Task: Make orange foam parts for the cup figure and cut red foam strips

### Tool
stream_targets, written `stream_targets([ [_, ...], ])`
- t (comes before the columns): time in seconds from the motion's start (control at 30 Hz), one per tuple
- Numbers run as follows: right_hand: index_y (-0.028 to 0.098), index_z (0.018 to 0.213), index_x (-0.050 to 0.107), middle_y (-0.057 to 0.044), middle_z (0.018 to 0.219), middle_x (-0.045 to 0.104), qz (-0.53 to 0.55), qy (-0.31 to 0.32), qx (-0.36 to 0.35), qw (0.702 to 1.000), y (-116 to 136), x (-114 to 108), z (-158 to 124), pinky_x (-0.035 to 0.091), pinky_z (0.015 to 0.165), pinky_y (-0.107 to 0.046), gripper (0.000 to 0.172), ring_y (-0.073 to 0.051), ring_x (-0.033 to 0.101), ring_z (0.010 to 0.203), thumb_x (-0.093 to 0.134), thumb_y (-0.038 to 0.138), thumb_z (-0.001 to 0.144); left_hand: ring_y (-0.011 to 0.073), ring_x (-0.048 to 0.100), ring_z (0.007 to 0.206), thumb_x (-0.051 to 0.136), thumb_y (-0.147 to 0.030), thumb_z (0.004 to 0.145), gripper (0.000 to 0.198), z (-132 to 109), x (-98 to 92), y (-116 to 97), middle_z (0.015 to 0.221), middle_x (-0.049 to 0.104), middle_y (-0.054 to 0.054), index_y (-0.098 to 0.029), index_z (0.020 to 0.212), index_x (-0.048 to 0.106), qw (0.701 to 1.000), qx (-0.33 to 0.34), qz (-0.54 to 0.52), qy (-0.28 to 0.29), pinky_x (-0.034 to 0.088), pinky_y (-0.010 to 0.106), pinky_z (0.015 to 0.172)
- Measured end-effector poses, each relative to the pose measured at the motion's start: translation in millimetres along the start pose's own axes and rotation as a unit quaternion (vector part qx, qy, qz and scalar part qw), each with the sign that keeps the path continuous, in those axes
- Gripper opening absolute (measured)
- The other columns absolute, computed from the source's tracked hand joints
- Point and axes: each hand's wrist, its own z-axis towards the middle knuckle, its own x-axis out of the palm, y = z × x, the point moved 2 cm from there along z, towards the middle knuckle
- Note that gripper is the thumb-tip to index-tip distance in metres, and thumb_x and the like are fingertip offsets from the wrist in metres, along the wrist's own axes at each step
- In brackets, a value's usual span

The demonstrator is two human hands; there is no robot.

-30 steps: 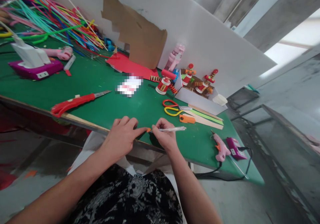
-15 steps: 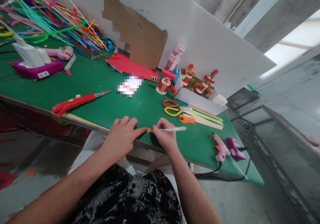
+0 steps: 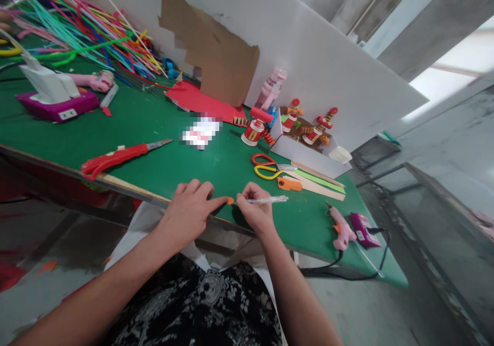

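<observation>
My right hand (image 3: 255, 211) is closed around a clear-barrelled pen (image 3: 270, 199), its tip down by a small orange piece of paper (image 3: 230, 201) near the table's front edge. The index finger of my left hand (image 3: 192, 204) stretches out and presses the left side of that piece against the green table (image 3: 162, 168); its other fingers are curled. Most of the pen tip is hidden by my right fingers. Beyond my right hand lie scissors (image 3: 266, 166) with one red and one yellow handle, an orange cut-out (image 3: 289, 183) and paper strips (image 3: 316, 185).
A red-handled cutting tool (image 3: 119, 158) lies at left, near a purple power socket (image 3: 57, 104). Colourful pipe cleaners (image 3: 96, 32) are heaped behind. Paper-cup figures (image 3: 252, 131) stand by a white box (image 3: 309, 156). At right are a pink glue gun (image 3: 339, 228) and its cord.
Both hands, the pen and the orange piece keep almost the same positions. At the far left edge, part of what looks like another person's hand has come into view by the pipe cleaners.
</observation>
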Motion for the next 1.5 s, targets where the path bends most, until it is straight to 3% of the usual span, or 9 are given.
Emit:
stream_targets([
  [0.33,0.024,0.053,0.04,0.008,0.047,0.039,-0.004,0.02,0.006,1.0,-1.9,1.1,0.0,0.029,0.048,-0.023,0.022,-0.01,0.034,0.047,0.055,0.032,0.067,0.0255,0.044,0.093,0.048,-0.006,0.087,0.055,0.4,-0.6,-0.7,0.102,0.058,0.007,-0.04,0.127,0.064,1.0,-0.007,-0.007,0.007,0.03,0.037,0.074],
  [1.5,0.024,0.051,0.038,0.008,0.046,0.037,-0.001,0.001,0.002,1.0,0.2,-0.9,0.6,0.029,0.047,-0.023,0.021,-0.01,0.033,0.047,0.052,0.032,0.064,0.0258,0.045,0.094,0.048,-0.006,0.087,0.052,-0.5,-2.7,-1.4,0.103,0.059,0.008,-0.037,0.125,0.065,1.0,-0.006,-0.003,0.007,0.031,0.038,0.075],
])
